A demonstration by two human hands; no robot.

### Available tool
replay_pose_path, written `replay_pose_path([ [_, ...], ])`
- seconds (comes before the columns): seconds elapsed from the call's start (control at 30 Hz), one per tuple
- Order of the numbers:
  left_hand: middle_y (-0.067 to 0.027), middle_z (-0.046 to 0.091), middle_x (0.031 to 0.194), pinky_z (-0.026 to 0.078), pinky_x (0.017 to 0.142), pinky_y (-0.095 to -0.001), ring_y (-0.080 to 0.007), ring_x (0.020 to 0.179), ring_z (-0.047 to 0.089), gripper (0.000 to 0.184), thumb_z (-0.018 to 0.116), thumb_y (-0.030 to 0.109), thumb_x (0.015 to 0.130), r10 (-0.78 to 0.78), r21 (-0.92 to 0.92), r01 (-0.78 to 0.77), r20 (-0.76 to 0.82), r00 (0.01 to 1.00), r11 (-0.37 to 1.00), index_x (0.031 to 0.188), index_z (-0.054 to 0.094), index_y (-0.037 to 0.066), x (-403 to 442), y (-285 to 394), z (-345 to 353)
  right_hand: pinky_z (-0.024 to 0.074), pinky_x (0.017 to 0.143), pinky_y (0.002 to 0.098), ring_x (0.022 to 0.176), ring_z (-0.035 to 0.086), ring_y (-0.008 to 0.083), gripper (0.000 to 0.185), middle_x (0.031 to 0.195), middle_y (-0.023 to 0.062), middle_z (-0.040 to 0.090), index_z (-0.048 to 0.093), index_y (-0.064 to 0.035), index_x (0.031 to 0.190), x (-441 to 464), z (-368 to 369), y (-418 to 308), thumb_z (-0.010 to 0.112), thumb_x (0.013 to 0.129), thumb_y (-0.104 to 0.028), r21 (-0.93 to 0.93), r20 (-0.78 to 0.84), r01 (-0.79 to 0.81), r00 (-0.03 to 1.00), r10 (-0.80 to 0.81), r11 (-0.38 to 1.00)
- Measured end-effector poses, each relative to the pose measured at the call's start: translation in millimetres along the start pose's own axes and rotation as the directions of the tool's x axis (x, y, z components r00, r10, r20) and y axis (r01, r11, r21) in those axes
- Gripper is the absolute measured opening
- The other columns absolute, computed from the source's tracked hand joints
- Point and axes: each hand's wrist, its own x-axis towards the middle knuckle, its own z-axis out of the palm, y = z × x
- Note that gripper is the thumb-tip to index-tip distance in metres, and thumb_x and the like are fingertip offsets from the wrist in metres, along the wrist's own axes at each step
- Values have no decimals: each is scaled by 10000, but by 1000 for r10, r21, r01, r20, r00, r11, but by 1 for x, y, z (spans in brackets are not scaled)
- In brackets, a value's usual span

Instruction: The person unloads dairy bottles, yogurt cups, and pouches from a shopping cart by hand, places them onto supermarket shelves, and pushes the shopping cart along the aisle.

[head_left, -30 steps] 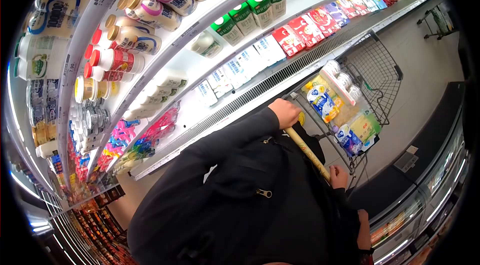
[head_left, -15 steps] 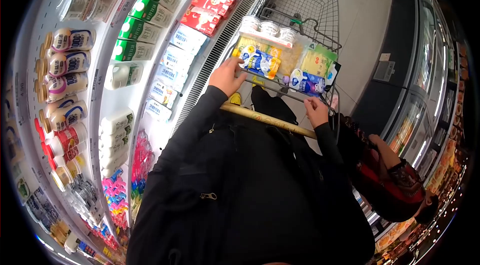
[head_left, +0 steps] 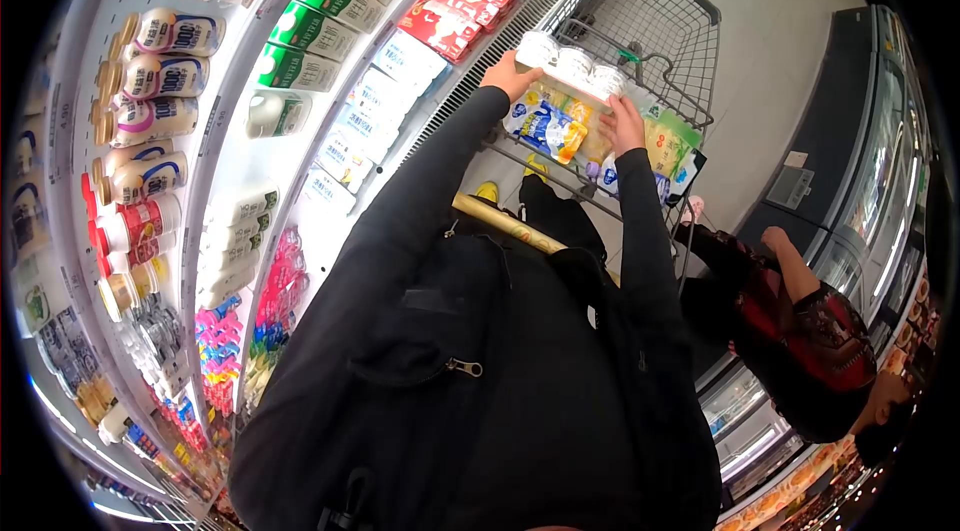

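A pack of white cups (head_left: pixel 574 63) with a pale front edge sits at the top of the goods in the shopping cart (head_left: pixel 700 56). My left hand (head_left: pixel 512 78) grips its left end, and my right hand (head_left: pixel 626 123) has its fingers closed at the right end. Just below the pack lies a blue and yellow bag (head_left: pixel 545 129). A green-topped package (head_left: pixel 668 143) is to the right of my right hand, partly covered by it. The cart's yellowish handle bar (head_left: pixel 505 222) crosses in front of my body.
Chilled shelves on the left hold green cartons (head_left: pixel 315 36), red packs (head_left: pixel 440 28) and bottles (head_left: pixel 168 77). Another person (head_left: pixel 800 331) is close on the right, beside glass-fronted cabinets (head_left: pixel 850 221). Tiled floor (head_left: pixel 770 41) shows past the cart.
Both hands have moved forward from near the cart's handle to the two ends of the cup pack. The pack now looks slightly tilted. The view has shifted, with the cart farther up and right.
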Motion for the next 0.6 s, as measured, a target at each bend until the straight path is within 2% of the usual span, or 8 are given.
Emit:
replay_pose_path([
  [0.03,-296,676,1233,517,1005,-426,-417,1174,661,868,736,586,852,-6,3,6,2,1000,1000,1374,498,-66,-2,4,-2,550,778,351,934,643,222,669,1271,113,610,411,-50,1489,4,4,0,726,976,-341,2,1,-7,1000,7,1000],
  [0.1,-302,676,1216,523,979,-438,-414,1149,672,827,739,598,854,-64,-22,63,-33,997,998,1328,520,-44,-6,9,-2,547,762,332,882,627,211,631,1246,109,620,427,-49,1421,5,11,6,744,966,-352,-96,-96,148,983,-157,984],
  [0.17,-251,699,1093,540,910,-420,-382,1021,701,725,777,562,848,26,-99,-38,-120,992,994,1196,538,-28,-14,5,2,565,777,347,910,665,230,550,1235,131,624,413,-55,1341,-15,17,-4,743,974,-299,-82,-121,167,977,-176,983],
  [0.23,-186,695,1012,550,850,-382,-278,932,698,652,816,472,853,51,-301,-100,-167,985,948,1154,526,-28,-26,5,0,585,750,336,911,707,226,522,1182,166,642,357,-33,1307,-50,21,-20,734,975,-175,191,-60,276,961,-270,942],
  [0.27,-150,671,1026,553,819,-354,-204,928,674,589,840,356,864,50,-424,-120,-172,984,898,1165,513,-30,-37,10,-6,605,832,382,995,719,272,500,1229,193,635,341,-41,1293,-61,17,-24,720,978,-126,225,-26,294,955,-296,929],
  [0.3,-148,639,1108,558,816,-350,-210,982,666,532,842,262,872,71,-575,-138,-137,988,807,1173,505,-19,-48,13,-12,605,832,382,995,719,272,500,1229,193,635,341,-41,1293,-71,14,-27,720,978,-126,227,-39,285,958,-284,931],
  [0.43,-133,597,1203,560,860,-349,-222,1063,641,525,856,121,841,62,-657,-79,-50,997,750,1204,495,2,-91,38,-45,580,940,441,1088,690,312,476,1330,213,590,343,-35,1358,-97,6,-24,654,1000,-65,265,0,320,943,-332,910],
  [0.6,-116,536,1370,531,957,-357,-236,1219,582,687,856,21,798,80,-672,-109,-75,994,732,1365,469,20,-122,61,-69,539,1009,482,1270,582,314,707,1427,207,506,250,-7,1507,-105,9,-31,665,936,30,402,137,330,900,-413,854],
])
